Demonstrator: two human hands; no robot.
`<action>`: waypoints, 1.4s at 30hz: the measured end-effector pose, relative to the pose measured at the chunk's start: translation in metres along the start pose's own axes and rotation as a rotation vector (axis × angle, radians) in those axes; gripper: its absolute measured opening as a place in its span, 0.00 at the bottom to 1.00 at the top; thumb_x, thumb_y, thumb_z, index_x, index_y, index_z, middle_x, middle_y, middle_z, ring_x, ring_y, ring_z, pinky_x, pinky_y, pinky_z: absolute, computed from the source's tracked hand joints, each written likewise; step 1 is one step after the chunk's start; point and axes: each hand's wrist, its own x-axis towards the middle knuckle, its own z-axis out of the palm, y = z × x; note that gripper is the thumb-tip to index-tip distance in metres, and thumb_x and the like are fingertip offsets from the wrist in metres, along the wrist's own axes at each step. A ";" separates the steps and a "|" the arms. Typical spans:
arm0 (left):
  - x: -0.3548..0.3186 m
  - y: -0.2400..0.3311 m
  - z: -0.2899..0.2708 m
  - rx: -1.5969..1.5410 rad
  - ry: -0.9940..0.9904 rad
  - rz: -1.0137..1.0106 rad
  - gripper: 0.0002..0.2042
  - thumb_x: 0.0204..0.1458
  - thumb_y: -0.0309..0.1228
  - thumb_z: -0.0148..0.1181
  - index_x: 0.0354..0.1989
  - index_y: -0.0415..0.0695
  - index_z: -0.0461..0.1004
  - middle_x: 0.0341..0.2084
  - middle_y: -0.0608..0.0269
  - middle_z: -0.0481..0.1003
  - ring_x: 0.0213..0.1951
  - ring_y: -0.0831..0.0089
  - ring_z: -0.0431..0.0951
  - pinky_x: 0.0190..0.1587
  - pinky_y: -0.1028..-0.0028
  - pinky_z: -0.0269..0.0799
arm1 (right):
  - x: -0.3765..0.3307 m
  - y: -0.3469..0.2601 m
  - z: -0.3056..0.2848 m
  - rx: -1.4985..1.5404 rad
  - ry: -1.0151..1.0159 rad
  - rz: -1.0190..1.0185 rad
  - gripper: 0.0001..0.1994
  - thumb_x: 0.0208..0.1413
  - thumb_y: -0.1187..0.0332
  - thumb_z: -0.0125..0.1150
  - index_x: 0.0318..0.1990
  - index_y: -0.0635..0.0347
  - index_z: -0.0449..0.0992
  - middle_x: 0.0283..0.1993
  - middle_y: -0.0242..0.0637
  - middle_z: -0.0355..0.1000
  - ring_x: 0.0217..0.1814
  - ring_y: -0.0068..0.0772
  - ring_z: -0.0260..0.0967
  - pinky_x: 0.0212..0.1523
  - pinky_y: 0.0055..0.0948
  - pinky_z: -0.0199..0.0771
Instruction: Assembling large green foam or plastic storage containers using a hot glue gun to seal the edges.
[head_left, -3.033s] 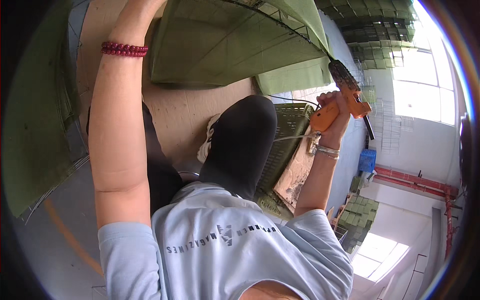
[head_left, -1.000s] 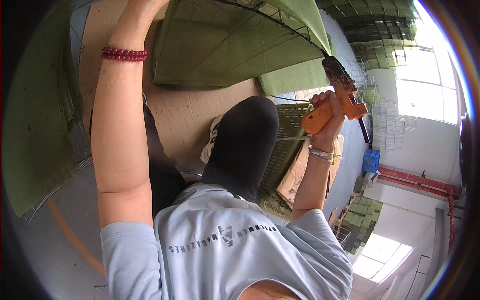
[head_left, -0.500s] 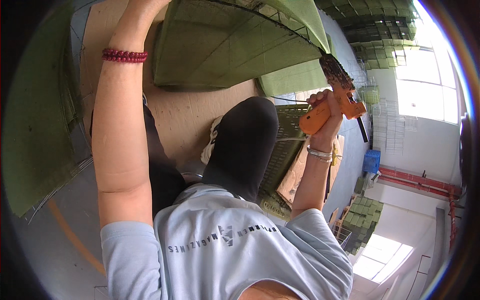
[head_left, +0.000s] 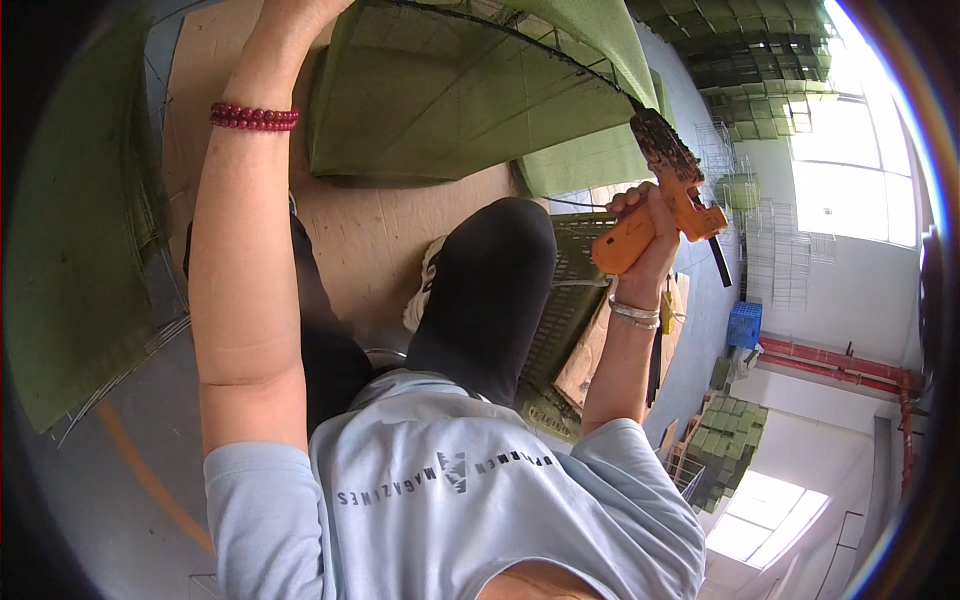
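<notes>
My right hand (head_left: 640,225) grips an orange gun-shaped hand tool (head_left: 650,215); its dark nose points up and touches the wire rim of a large green fabric-covered wire panel (head_left: 450,100). A silver bracelet sits on that wrist. My left arm, with a red bead bracelet (head_left: 253,117), reaches up beside the panel's left corner. My left hand (head_left: 300,12) is cut off by the top edge, so its fingers are hidden. My knee in dark trousers (head_left: 490,290) is raised below the panel.
More green panels (head_left: 70,250) lean at the left, and another (head_left: 590,165) lies behind the tool. A green wire frame (head_left: 565,300) rests by my knee on brown board flooring (head_left: 370,240). Stacked green pieces (head_left: 725,440), a blue crate (head_left: 745,325) and bright windows are at the right.
My right hand and the orange tool have shifted slightly left, closer to the panel's rim. The left arm has barely moved.
</notes>
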 end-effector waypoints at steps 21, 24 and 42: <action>0.003 -0.006 0.002 -0.051 0.021 -0.009 0.08 0.47 0.28 0.58 0.24 0.35 0.78 0.15 0.57 0.76 0.15 0.75 0.71 0.21 0.74 0.65 | -0.005 -0.001 0.012 0.015 0.065 -0.026 0.06 0.54 0.70 0.55 0.34 0.64 0.69 0.26 0.36 0.67 0.28 0.34 0.67 0.31 0.31 0.70; 0.004 -0.008 -0.001 -0.037 -0.040 -0.080 0.08 0.48 0.28 0.57 0.24 0.35 0.77 0.12 0.58 0.74 0.12 0.76 0.70 0.19 0.75 0.64 | -0.002 0.000 0.000 0.077 0.065 -0.015 0.06 0.54 0.70 0.55 0.34 0.63 0.68 0.26 0.36 0.67 0.28 0.34 0.67 0.31 0.31 0.70; 0.002 -0.004 0.001 -0.056 -0.031 -0.093 0.09 0.48 0.29 0.58 0.23 0.35 0.78 0.11 0.58 0.74 0.12 0.77 0.70 0.19 0.74 0.64 | 0.006 0.004 -0.009 0.073 0.087 -0.019 0.06 0.54 0.71 0.54 0.35 0.63 0.67 0.26 0.36 0.66 0.27 0.34 0.66 0.31 0.32 0.70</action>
